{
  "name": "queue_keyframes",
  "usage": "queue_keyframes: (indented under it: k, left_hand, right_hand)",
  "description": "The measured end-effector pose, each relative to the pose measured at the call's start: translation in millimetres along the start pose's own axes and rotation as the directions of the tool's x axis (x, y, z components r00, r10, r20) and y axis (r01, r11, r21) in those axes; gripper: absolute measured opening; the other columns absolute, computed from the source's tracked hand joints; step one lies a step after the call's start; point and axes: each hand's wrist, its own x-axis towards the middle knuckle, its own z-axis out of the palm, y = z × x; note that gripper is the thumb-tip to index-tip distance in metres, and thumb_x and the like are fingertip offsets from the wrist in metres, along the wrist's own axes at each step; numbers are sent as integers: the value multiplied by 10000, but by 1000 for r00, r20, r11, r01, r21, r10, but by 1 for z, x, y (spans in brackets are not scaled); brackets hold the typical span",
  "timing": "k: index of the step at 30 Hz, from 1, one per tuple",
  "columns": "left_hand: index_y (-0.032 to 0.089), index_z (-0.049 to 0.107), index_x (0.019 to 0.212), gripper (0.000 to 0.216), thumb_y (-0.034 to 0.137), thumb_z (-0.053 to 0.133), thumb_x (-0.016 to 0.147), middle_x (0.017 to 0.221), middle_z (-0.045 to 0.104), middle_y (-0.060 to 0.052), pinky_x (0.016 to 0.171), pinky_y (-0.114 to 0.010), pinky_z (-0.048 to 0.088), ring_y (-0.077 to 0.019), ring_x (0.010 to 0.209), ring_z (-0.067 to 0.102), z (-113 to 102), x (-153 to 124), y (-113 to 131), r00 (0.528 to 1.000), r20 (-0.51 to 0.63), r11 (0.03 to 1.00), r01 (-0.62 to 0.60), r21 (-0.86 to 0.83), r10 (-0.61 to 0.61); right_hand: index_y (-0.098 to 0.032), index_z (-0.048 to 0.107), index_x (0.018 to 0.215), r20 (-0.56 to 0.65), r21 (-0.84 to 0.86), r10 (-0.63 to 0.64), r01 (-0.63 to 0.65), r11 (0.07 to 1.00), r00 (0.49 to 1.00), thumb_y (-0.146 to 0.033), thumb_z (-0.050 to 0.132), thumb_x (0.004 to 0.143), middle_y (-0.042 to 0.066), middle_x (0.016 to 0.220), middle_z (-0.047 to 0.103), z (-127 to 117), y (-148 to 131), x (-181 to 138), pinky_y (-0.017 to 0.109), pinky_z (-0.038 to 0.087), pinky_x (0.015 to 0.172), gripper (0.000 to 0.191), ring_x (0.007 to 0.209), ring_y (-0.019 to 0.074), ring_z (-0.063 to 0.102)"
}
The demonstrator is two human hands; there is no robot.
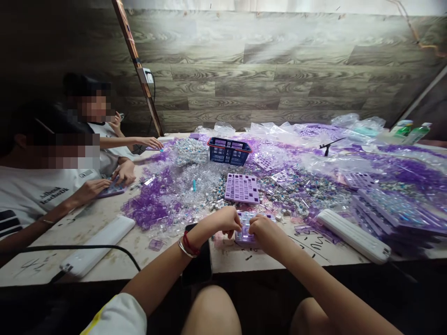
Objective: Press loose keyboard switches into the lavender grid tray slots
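Note:
My left hand (pixel 225 221) and my right hand (pixel 265 230) are both curled over a small purple tray (pixel 245 228) partly filled with clear keyboard switches, near the table's front edge. The fingers of each hand are pinched down on the tray; what they pinch is too small to make out. A red string and silver bangles circle my left wrist (pixel 188 244). An empty purple grid tray (pixel 241 188) lies just beyond my hands, amid heaps of loose clear and purple parts (pixel 164 200).
A blue basket (pixel 228 151) stands at the table's middle back. White bars lie at front left (pixel 98 244) and right (pixel 352 235). Stacked filled trays (pixel 394 214) sit at right. A black phone (pixel 197 267) rests by my left arm. Two people work at the left.

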Motion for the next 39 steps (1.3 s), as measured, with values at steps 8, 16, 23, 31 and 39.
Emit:
queue_keyframes:
  k: [8,16,23,31,39]
  left_hand:
    - [109,728,737,134,101,601,696,423,563,15,437,-178,379,-74,373,472,-5,-1,2,1000,12,997,-4,-82,5]
    - [119,741,748,113,146,684,655,499,617,-3,503,-183,430,-79,460,541,-10,3,-1,997,14,970,82,-227,-81]
    - [127,734,702,180,215,793,557,536,616,8,556,-199,459,-78,505,547,-3,4,-13,995,-14,906,80,-416,-94]
    - [91,713,689,147,182,751,580,508,588,21,486,-174,385,-58,464,486,7,0,-22,995,-75,834,11,-551,-63]
    - [98,625,686,146,192,726,637,499,568,31,443,-179,369,-91,459,532,17,4,-27,986,-130,865,22,-501,-100]
  right_hand:
    - [-157,763,764,-50,160,66,-57,985,997,-41,551,701,91,796,722,-4,2,-2,228,416,693,250,753,195,636]
    - [-148,783,751,71,409,254,-260,874,965,-157,648,684,67,704,733,-11,20,11,216,416,572,151,655,185,645]
    - [-146,728,618,289,453,324,-427,783,901,-163,757,572,18,577,679,-15,30,36,179,438,509,57,596,154,633]
    - [-135,532,472,560,397,311,-578,713,768,-137,813,498,-27,441,540,-10,46,67,196,475,515,282,496,109,557]
    - [-154,455,456,593,383,291,-581,718,751,-138,804,520,-56,407,478,-6,46,67,184,452,516,354,504,103,541]
